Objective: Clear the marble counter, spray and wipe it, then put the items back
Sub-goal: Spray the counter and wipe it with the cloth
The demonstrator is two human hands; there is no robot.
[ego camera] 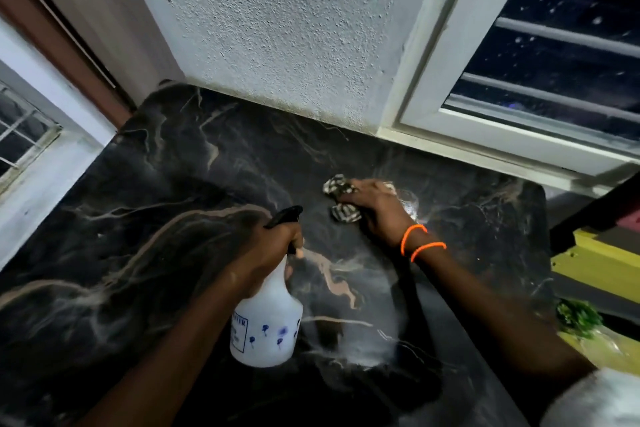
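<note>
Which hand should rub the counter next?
Probably the right hand: it already presses the cloth on the marble counter. The left hand is busy gripping the spray bottle.

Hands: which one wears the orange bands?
The right hand, pressing the patterned cloth on the dark marble counter. The left hand, gripping the white spray bottle, wears none.

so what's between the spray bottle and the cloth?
Head view: only bare marble counter between the spray bottle in the left hand and the cloth under the right hand.
</note>
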